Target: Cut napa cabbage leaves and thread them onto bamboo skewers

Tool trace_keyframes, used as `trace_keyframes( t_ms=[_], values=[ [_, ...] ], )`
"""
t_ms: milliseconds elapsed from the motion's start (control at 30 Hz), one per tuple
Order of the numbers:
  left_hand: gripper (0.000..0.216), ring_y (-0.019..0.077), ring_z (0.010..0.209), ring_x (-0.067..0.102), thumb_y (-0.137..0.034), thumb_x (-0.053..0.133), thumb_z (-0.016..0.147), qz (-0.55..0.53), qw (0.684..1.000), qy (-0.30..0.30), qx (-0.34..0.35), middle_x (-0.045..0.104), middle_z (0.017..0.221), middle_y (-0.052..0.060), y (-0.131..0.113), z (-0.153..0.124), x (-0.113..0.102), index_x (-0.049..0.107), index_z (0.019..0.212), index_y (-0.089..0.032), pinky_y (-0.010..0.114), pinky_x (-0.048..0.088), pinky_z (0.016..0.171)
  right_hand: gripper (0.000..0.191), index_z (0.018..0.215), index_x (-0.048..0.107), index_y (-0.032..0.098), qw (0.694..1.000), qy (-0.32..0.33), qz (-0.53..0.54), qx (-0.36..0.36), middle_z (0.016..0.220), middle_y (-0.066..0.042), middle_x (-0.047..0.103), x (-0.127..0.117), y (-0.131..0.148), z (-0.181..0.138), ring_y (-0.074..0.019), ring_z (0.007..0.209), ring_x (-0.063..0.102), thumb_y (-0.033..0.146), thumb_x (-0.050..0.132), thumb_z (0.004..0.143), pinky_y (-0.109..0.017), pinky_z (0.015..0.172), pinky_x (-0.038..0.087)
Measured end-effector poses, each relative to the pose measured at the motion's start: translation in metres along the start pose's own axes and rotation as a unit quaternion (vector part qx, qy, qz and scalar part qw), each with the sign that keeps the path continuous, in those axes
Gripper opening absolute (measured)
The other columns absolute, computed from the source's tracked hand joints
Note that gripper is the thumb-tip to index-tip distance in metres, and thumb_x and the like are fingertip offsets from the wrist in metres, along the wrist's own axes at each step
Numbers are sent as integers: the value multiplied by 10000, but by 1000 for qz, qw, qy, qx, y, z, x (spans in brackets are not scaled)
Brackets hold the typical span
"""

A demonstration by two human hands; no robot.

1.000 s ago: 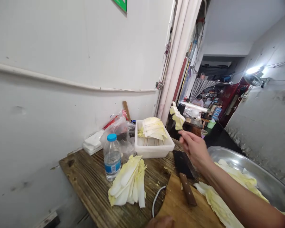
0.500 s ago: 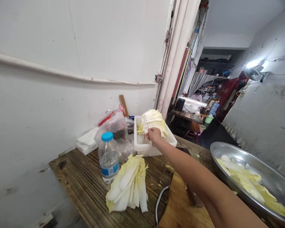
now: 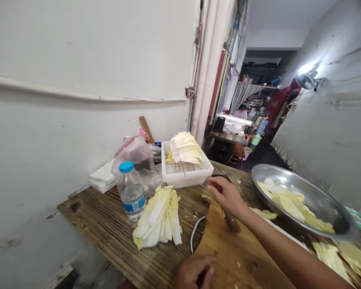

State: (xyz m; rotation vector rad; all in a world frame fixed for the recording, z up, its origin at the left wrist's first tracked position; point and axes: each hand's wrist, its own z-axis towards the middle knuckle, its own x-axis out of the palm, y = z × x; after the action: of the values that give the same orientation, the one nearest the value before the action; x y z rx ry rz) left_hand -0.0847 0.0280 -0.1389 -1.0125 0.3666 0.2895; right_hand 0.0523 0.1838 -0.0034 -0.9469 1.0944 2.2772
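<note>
My right hand (image 3: 226,196) hovers low over a cleaver, fingers loosely spread and holding nothing. Only the cleaver's wooden handle (image 3: 232,223) and a bit of dark blade show past the hand. The cleaver lies on a wooden cutting board (image 3: 237,257). At the bottom edge my left hand (image 3: 195,273) is curled at the board's near edge, with something dark under the fingers that I cannot make out. Behind the right hand stands a white tray (image 3: 186,180) holding skewered cabbage pieces (image 3: 185,147). A pile of cabbage leaves (image 3: 158,216) lies left of the board.
A water bottle (image 3: 131,192) stands by the leaves, with plastic bags (image 3: 135,152) and napkins (image 3: 100,178) against the wall. A metal basin (image 3: 321,198) of cabbage sits at the right. A white cord (image 3: 193,241) loops by the board. A person is far down the corridor.
My right hand carried a cabbage skewer to the white tray, left it there, and has drawn back over the cleaver. My left hand now shows more at the bottom edge.
</note>
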Motion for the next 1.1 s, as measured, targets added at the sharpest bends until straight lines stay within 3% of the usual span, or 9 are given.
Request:
trace_keyframes(
  t_ms=[133, 267, 367, 433, 533, 700, 867, 967, 1100],
  values=[
    [218, 176, 830, 710, -264, 535, 862, 19, 1000, -15, -15, 751, 917, 66, -22, 2, -15, 713, 971, -205, 242, 572, 750, 294, 1023, 657, 162, 986, -88, -124, 71, 1020, -89, 657, -72, -36, -132, -223, 949, 599, 387, 500, 917, -403, 831, 457],
    [254, 197, 780, 727, -360, 549, 852, 98, 995, -6, -17, 761, 908, 52, -15, 4, -20, 725, 939, -198, 262, 595, 700, 312, 939, 714, 189, 909, -201, -293, 217, 981, -118, 679, -138, -62, -259, -293, 934, 579, 385, 477, 891, -469, 839, 364],
    [259, 192, 720, 730, -381, 555, 843, 153, 987, 40, 38, 766, 876, 29, -20, 13, -18, 722, 930, -204, 256, 599, 680, 308, 884, 726, 230, 855, -242, -364, 277, 963, -104, 676, -165, -64, -332, -294, 918, 563, 379, 457, 897, -484, 838, 311],
    [233, 178, 716, 729, -368, 557, 847, 173, 977, 82, 89, 766, 874, 7, -36, 24, -9, 715, 940, -224, 239, 596, 686, 302, 852, 726, 244, 839, -247, -386, 293, 968, -103, 673, -172, -62, -363, -284, 923, 554, 365, 456, 908, -475, 835, 298],
    [212, 171, 776, 721, -355, 546, 863, 174, 957, 142, 183, 759, 896, 5, -69, 47, 22, 702, 958, -248, 239, 587, 730, 234, 850, 720, 248, 836, -221, -399, 304, 985, -92, 669, -172, -61, -384, -275, 966, 541, 332, 509, 903, -463, 853, 288],
    [230, 196, 950, 668, -251, 494, 900, 151, 916, 226, 296, 724, 1019, 71, -118, 98, 101, 666, 1046, -206, 332, 533, 875, 109, 773, 662, 199, 839, -139, -400, 341, 848, -40, 640, -167, -73, -383, -235, 885, 544, 269, 619, 845, -453, 871, 328],
    [315, 300, 1184, 539, -170, 496, 856, 195, 894, 312, 256, 615, 1257, 142, -131, 145, 167, 643, 1135, -175, 516, 390, 1004, 184, 756, 595, 172, 839, -72, -395, 368, 833, -3, 609, -164, -88, -379, -180, 857, 570, 294, 592, 894, -407, 864, 415],
    [375, 321, 1132, 580, -162, 548, 814, 206, 893, 325, 231, 633, 1223, 174, -126, 162, 182, 616, 1182, -142, 546, 381, 990, 205, 755, 594, 168, 839, -51, -390, 377, 818, -2, 618, -164, -94, -377, -162, 816, 587, 296, 574, 914, -383, 824, 455],
    [303, 291, 989, 659, -158, 622, 764, 183, 896, 340, 220, 727, 1042, 105, -125, 170, 180, 688, 1057, -197, 502, 421, 965, 195, 760, 591, 150, 836, -64, -382, 389, 795, -6, 614, -171, -90, -374, -158, 794, 597, 284, 595, 901, -354, 770, 481]
  ],
)
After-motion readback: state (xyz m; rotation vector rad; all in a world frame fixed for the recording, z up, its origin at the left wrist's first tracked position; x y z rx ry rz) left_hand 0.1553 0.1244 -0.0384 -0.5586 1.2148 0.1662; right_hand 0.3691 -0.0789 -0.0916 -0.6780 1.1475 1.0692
